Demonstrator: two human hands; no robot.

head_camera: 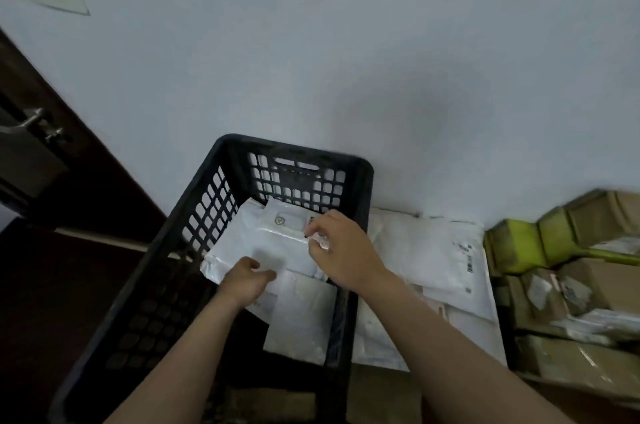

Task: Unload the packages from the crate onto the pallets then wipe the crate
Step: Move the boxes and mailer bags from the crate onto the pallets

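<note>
A black plastic lattice crate (194, 226) stands against the wall and holds several white mailer packages (277, 243). My left hand (246, 280) grips the near edge of the top white package inside the crate. My right hand (336, 247) pinches the right edge of the same package stack near the crate's right wall. Another white package (298, 319) lies lower in the crate, partly under my left wrist.
Right of the crate, white packages (429, 257) lie stacked flat. Further right are brown cardboard boxes (568, 299) and a yellow-green object (540, 240). A dark door (52, 181) with a metal handle is on the left. The pale wall (346, 42) rises behind.
</note>
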